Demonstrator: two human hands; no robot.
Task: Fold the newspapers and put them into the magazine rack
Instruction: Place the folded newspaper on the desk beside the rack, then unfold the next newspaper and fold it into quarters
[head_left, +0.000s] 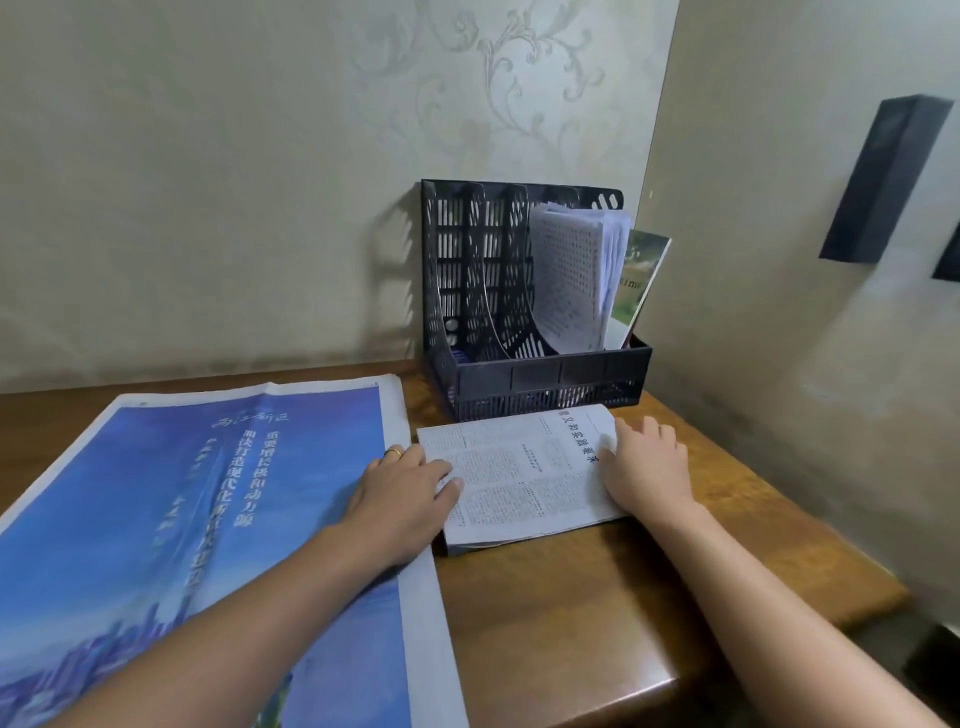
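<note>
Table: brown wood, smooth, with a soft sheen. Rack: black plastic, slotted walls, faintly glossy. Folded paper: thin grey newsprint, matt, dense print. Spread: same matt newsprint, inked blue, creased. Sheets in rack: white printed paper, matt; magazine beside them: glossier cover. Wall: matt wallpaper, embossed scrollwork. Ring: shiny yellow metal.
</note>
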